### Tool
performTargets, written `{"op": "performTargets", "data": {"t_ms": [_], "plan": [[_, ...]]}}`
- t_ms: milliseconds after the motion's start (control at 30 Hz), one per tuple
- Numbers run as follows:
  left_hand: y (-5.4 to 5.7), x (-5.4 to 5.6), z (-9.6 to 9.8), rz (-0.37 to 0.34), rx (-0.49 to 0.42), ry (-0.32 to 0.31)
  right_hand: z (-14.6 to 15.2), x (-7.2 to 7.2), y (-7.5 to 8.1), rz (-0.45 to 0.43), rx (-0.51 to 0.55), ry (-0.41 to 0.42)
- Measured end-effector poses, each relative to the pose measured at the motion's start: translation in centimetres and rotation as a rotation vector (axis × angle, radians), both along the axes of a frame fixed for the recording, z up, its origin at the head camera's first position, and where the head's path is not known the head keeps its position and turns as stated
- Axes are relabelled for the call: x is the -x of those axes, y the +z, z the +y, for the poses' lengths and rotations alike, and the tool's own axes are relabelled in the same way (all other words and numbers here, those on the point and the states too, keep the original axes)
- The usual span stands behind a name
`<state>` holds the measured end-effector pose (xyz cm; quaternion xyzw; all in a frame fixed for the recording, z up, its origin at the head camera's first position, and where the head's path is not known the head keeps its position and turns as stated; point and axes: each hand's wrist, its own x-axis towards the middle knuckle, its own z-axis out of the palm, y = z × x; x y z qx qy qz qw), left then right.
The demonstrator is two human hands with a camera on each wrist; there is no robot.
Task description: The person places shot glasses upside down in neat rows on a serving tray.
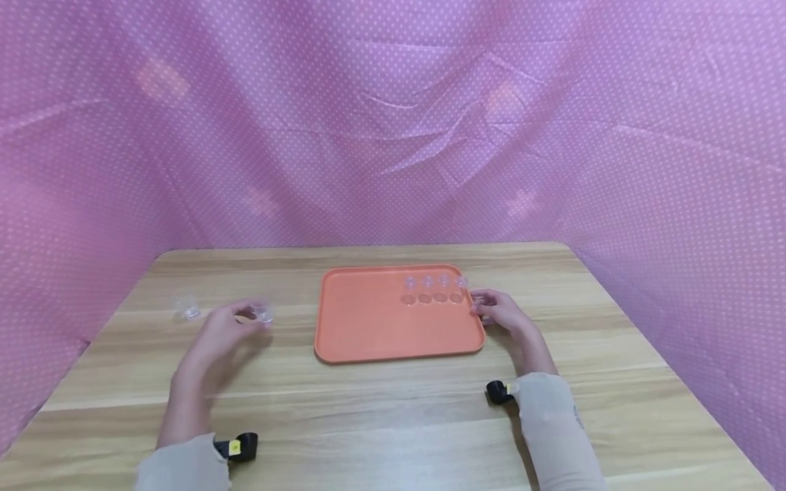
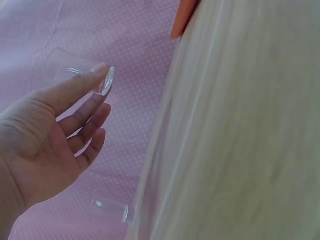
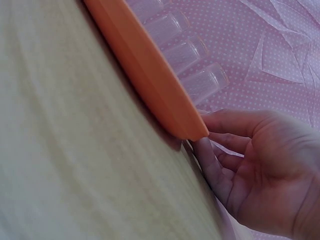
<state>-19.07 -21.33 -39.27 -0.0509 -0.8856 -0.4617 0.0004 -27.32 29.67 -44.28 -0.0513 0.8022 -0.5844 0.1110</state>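
Observation:
My left hand (image 1: 224, 334) pinches a clear cup (image 2: 67, 65) between thumb and fingers, over the table left of the tray. In the left wrist view the thumb lies along the cup's side near its thick base, and the other fingers are loosely bent below. At the right edge of an orange tray (image 1: 381, 327), my right hand (image 1: 506, 317) holds the rim between thumb and fingers. Several clear cups (image 3: 205, 82) stand in a row on the tray's right part, close to that hand.
Another clear cup (image 1: 190, 310) stands on the wooden table (image 1: 368, 416), left of my left hand. A pink dotted cloth (image 1: 393, 136) hangs behind the table and along both sides. Black wrist cameras (image 1: 247, 447) sit on both sleeves.

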Motion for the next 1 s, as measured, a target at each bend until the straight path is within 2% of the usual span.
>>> {"op": "performTargets", "data": {"t_ms": [233, 500, 700, 800, 900, 1000], "plan": [[0.3, 1.1, 1.8, 0.005, -0.041, -0.045, 0.1, 0.1, -0.1, 0.017, 0.008, 0.013], [1.1, 2.7, 3.9, 0.106, 0.078, -0.113, 0.0, 0.0, -0.1, 0.015, 0.007, 0.003], [0.6, 3.9, 5.9, 0.16, 0.048, -0.139, 0.0, 0.0, 0.0, 0.011, -0.001, -0.005], [0.5, 4.4, 6.9, 0.158, 0.015, -0.143, 0.0, 0.0, 0.0, 0.003, 0.004, -0.008], [0.4, 4.8, 7.9, 0.123, -0.006, -0.133, 0.0, 0.0, 0.0, -0.005, 0.013, -0.006], [0.3, 5.2, 8.8, 0.113, 0.004, -0.137, 0.0, 0.0, 0.0, -0.003, 0.01, 0.0]]}}
